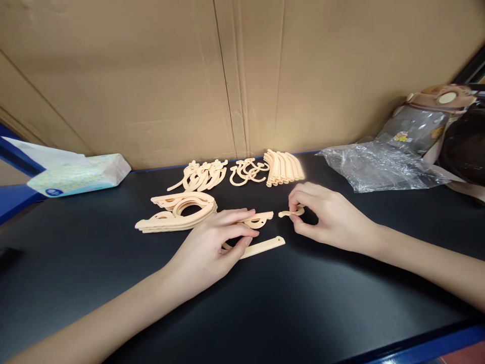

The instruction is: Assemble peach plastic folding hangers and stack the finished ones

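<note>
My left hand point(217, 242) is wrapped round a cream plastic folding hanger body point(260, 219) low over the table. Its arms spread to the right, and the lower arm point(265, 246) ends in a small hole; my palm and fingers hide the rest. Thumb and fingertips of my right hand point(320, 212) pinch a small curved cream hook point(286, 214). A short gap separates the hook from the hanger body. Left of my left hand lies a stack of hanger bodies point(178, 220), folded round a ring-shaped opening.
Behind are piles of cream parts: branched pieces point(202, 176), loose hooks point(248, 171) and curved arms point(284, 168). A tissue pack point(81, 174) lies left. Clear plastic bag point(382, 164) and bottle point(420, 124) are right. A cardboard wall point(170, 76) backs the black table point(265, 313).
</note>
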Demonstrator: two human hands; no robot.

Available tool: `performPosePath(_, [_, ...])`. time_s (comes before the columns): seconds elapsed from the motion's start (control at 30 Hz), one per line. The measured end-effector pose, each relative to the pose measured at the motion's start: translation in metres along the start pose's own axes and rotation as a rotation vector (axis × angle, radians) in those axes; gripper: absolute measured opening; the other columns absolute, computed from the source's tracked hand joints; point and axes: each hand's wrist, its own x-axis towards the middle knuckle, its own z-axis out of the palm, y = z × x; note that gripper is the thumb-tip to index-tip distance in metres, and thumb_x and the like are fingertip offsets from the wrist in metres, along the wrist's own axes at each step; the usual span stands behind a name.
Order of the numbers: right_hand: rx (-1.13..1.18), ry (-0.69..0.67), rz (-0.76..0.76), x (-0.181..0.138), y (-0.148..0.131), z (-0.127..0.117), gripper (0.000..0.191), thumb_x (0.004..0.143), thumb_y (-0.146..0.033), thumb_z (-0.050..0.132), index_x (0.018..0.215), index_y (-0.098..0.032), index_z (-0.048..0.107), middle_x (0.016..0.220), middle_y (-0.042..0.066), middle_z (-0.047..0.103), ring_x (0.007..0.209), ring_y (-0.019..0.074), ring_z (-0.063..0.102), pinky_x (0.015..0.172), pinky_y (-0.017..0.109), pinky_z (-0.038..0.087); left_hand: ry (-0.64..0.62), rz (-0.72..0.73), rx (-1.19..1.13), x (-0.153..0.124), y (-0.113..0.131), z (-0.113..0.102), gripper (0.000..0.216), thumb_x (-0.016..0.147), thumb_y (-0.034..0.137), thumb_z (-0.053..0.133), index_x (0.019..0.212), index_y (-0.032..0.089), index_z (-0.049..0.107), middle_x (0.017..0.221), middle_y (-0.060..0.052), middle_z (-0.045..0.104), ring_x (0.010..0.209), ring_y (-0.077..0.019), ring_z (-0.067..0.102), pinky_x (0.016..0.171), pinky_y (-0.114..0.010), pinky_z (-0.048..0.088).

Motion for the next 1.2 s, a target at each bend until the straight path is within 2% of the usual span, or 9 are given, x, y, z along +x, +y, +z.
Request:
performPosePath(0.27, [0.022,0.047,-0.050,0.0003,0.0003,-0.0002,0.012,0.087,-0.016,0.045,0.076,-0.020,0.048,0.072,0.001,0.055,0.065,0.0136,0.051,0.063,0.025,0.041,-0.019,0.084,0.160,-0.0014,0.0055,-0.0016,0.028,0.092,0.019,0.047,0.106,0.021,0.071,0.128,-0.005,0.063,0.116,-0.0219,0.061,0.094,-0.035,0.053])
performPosePath(0.4, [0.064,0.018,0.005,-0.0013,-0.0001,-0.0004,0.012,0.090,-0.019,0.044,0.079,-0.022,0.043,0.064,-0.005,0.048,0.052,0.0095,0.043,0.053,0.021,0.036,-0.037,0.093,0.178,-0.0021,0.0081,-0.0020,0.031,0.092,0.020,0.044,0.110,0.020,0.068,0.131,-0.004,0.061,0.119,-0.0225,0.058,0.097,-0.037,0.052])
performPosePath(0.63, [0.059,-0.030,-0.002,-0.0033,-0.0005,-0.0010,0.013,0.091,-0.021,0.042,0.080,-0.023,0.037,0.058,-0.007,0.042,0.047,0.0091,0.037,0.048,0.020,0.032,-0.060,0.147,0.233,-0.0023,0.0071,-0.0007,0.029,0.092,0.016,0.041,0.112,0.015,0.062,0.130,-0.009,0.060,0.125,-0.0212,0.053,0.101,-0.036,0.049])
performPosePath(0.73, [0.025,-0.056,-0.027,-0.0035,-0.0016,-0.0014,0.011,0.093,-0.023,0.040,0.082,-0.022,0.041,0.059,-0.006,0.047,0.046,0.0097,0.042,0.049,0.021,0.033,-0.070,0.136,0.229,-0.0034,0.0059,-0.0007,0.028,0.094,0.018,0.040,0.116,0.017,0.057,0.131,-0.009,0.059,0.128,-0.0212,0.050,0.102,-0.038,0.047])
performPosePath(0.87, [-0.052,-0.095,-0.053,-0.0031,-0.0023,-0.0018,0.026,0.100,-0.031,0.033,0.086,-0.020,0.052,0.063,-0.002,0.056,0.051,0.0124,0.052,0.052,0.025,0.034,-0.096,0.153,0.182,-0.0037,0.0068,-0.0021,0.032,0.090,0.031,0.053,0.119,0.018,0.051,0.136,-0.011,0.054,0.131,-0.0262,0.045,0.105,-0.043,0.043])
performPosePath(0.93, [-0.092,-0.096,-0.073,-0.0028,-0.0025,-0.0018,0.030,0.101,-0.032,0.031,0.086,-0.020,0.055,0.064,-0.001,0.058,0.054,0.0137,0.054,0.055,0.026,0.035,-0.135,0.179,0.163,-0.0031,0.0078,-0.0028,0.032,0.087,0.034,0.059,0.115,0.019,0.051,0.139,-0.011,0.051,0.133,-0.0279,0.042,0.108,-0.046,0.038])
performPosePath(1.0, [-0.091,-0.087,-0.097,-0.0029,-0.0030,-0.0019,0.031,0.101,-0.031,0.032,0.087,-0.020,0.056,0.068,0.000,0.060,0.058,0.0141,0.055,0.058,0.027,0.037,-0.180,0.194,0.148,-0.0027,0.0082,-0.0031,0.020,0.089,0.030,0.057,0.106,0.020,0.053,0.141,-0.010,0.047,0.136,-0.0279,0.037,0.111,-0.047,0.035])
performPosePath(1.07, [-0.056,-0.086,-0.127,-0.0032,-0.0041,-0.0023,0.030,0.101,-0.031,0.031,0.090,-0.019,0.057,0.074,0.001,0.062,0.064,0.0139,0.056,0.062,0.027,0.039,-0.206,0.198,0.133,-0.0026,0.0081,-0.0031,0.008,0.092,0.025,0.051,0.098,0.020,0.053,0.142,-0.009,0.046,0.138,-0.0268,0.034,0.111,-0.045,0.035])
performPosePath(1.2, [-0.032,-0.119,-0.144,-0.0041,-0.0065,-0.0027,0.033,0.102,-0.034,0.029,0.093,-0.019,0.057,0.080,0.002,0.059,0.066,0.0129,0.055,0.060,0.024,0.038,-0.221,0.167,0.114,-0.0027,0.0078,-0.0033,0.007,0.096,0.021,0.044,0.092,0.020,0.049,0.139,-0.010,0.049,0.138,-0.0249,0.034,0.109,-0.042,0.037])
